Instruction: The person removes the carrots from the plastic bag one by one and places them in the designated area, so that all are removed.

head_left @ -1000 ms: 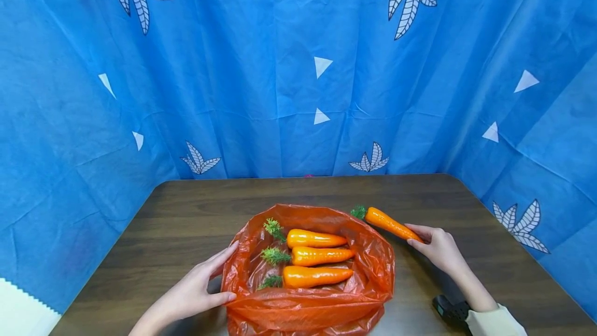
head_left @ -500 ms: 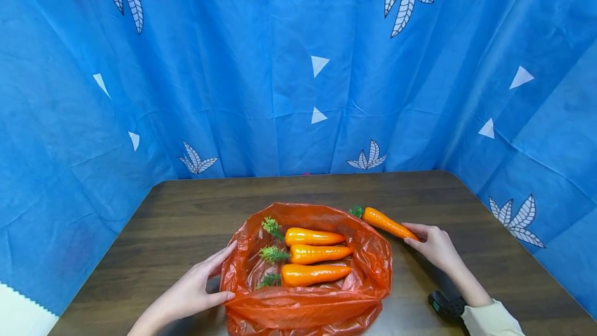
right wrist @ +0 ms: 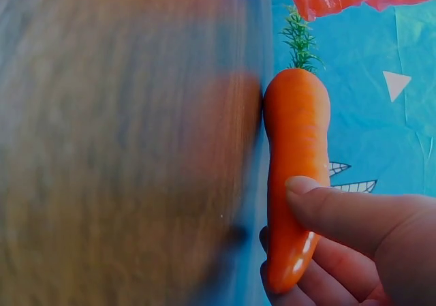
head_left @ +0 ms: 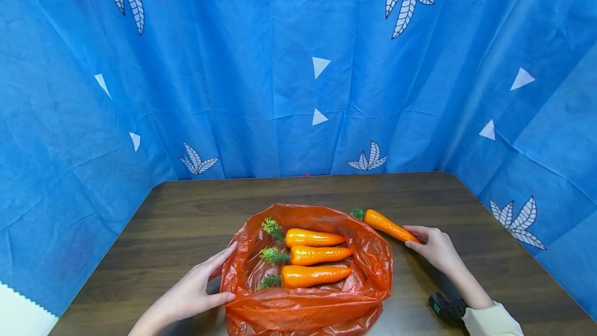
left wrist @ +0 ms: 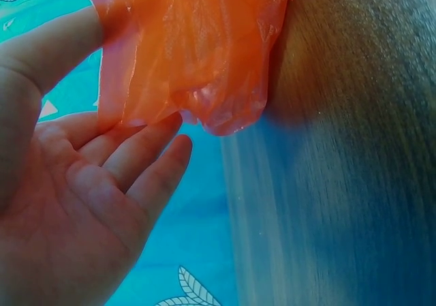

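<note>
My right hand pinches an orange carrot near its narrow tip. The thumb lies on top and the fingers underneath in the right wrist view. The carrot's green leafy end points at the red plastic bag, whose rim overlaps the leaves. Inside the wide-mouthed bag, three more carrots lie side by side, tips to the right. My left hand rests against the bag's left side, thumb and fingers spread and fairly straight. The left wrist view has those fingers touching the thin plastic.
A brown wooden table carries the bag. Blue patterned cloth hangs behind it and along both sides. A small black device is by the right wrist, beside a pale sleeve.
The head view has shifted slightly. Both hands keep their places, the right one still holding the carrot beside the bag, and the three carrots inside have not moved.
</note>
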Action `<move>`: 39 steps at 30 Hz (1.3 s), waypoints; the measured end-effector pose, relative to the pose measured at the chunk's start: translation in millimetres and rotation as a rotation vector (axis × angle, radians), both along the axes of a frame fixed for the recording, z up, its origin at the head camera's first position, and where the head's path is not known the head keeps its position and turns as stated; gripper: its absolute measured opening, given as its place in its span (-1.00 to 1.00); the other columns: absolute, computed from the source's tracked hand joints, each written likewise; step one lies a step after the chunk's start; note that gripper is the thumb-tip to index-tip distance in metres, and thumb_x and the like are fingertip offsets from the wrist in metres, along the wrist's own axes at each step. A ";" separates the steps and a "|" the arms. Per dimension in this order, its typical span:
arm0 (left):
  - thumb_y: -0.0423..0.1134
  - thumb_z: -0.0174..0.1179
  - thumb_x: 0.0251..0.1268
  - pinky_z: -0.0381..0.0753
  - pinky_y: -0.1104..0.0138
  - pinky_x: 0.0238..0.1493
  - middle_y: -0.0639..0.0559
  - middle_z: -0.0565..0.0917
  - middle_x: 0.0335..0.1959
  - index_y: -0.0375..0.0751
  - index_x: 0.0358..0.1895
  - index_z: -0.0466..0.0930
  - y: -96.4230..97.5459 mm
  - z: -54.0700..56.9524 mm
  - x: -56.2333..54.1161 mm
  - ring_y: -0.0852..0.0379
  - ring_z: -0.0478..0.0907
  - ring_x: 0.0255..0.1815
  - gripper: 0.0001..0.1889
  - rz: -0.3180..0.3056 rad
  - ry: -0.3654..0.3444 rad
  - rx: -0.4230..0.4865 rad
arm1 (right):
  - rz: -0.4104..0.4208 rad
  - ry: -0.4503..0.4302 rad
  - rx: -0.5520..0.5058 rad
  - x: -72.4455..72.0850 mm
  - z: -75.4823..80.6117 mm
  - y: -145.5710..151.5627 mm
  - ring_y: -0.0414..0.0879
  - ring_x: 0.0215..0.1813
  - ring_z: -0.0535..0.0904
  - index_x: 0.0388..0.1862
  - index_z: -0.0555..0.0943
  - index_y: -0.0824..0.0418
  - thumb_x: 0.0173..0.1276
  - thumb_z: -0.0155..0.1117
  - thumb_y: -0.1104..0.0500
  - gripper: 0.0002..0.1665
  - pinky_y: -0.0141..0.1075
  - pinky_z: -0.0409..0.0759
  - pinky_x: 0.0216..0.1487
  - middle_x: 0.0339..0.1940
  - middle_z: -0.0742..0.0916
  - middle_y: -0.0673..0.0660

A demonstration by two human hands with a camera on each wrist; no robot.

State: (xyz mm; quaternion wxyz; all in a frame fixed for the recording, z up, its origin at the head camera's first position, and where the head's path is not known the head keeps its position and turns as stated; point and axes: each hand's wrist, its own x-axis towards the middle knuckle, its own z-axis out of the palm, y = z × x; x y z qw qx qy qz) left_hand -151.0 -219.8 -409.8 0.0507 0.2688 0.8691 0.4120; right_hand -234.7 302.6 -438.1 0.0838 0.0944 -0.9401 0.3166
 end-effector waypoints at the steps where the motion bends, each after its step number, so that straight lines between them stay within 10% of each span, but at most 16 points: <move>1: -0.06 0.33 0.13 0.49 0.25 0.02 -0.35 0.23 0.33 -0.26 0.44 0.05 0.0 -0.2 -0.3 -0.24 0.35 0.19 -0.12 0.000 0.006 -0.002 | -0.003 -0.009 -0.001 0.1 0.0 -0.1 0.19 -0.12 0.61 -0.01 0.58 0.47 0.13 0.38 0.37 -0.58 -0.06 0.59 -0.17 -0.13 0.67 0.36; 39: -0.05 0.35 0.10 0.50 0.18 0.02 -0.36 0.21 0.34 -0.25 0.45 0.05 0.0 -3.1 -1.5 -0.23 0.35 0.19 -0.10 0.006 0.010 -0.005 | -0.006 -0.084 -0.120 -2.1 -3.4 7.7 0.21 -0.02 0.58 0.05 0.53 0.52 0.13 0.40 0.30 -0.48 -0.18 0.59 -0.16 -0.03 0.62 0.41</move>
